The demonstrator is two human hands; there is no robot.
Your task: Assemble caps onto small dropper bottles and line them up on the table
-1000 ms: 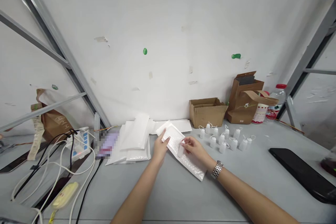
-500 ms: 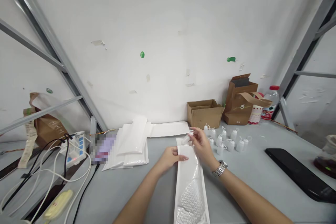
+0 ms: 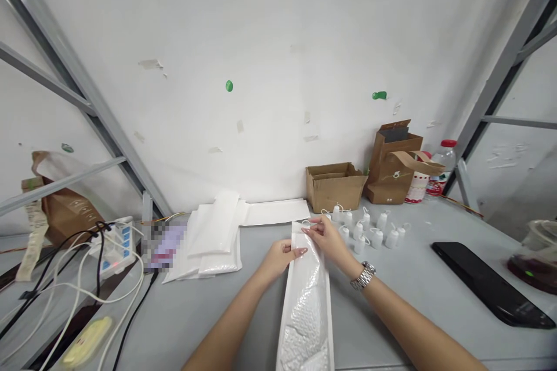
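A long white bubble mailer point(image 3: 304, 295) lies lengthwise in front of me, its upper end away from me and its lower end cut off by the view. My left hand point(image 3: 281, 259) pinches its left edge near the top, thumb on the front face. My right hand point(image 3: 327, 242), with a metal watch on the wrist, is closed at the mailer's upper right corner. A thin white loop point(image 3: 306, 222) sticks out by these fingertips; what it hangs from is hidden. Several small white bottles point(image 3: 376, 237) with loops stand just right of this hand.
White mailers point(image 3: 215, 232) are piled at left, and a flat white strip point(image 3: 274, 212) lies along the wall. A cardboard box point(image 3: 336, 190), a brown paper bag point(image 3: 387, 177) and bottles stand at the back right. A black phone-like slab point(image 3: 491, 284) lies right; cables and a power strip point(image 3: 116, 249) lie left.
My right hand has moved left and slightly down over the mailer's mouth. The small white looped thing in its fingers has sunk from sight, leaving the loop showing. The view has shifted slightly.
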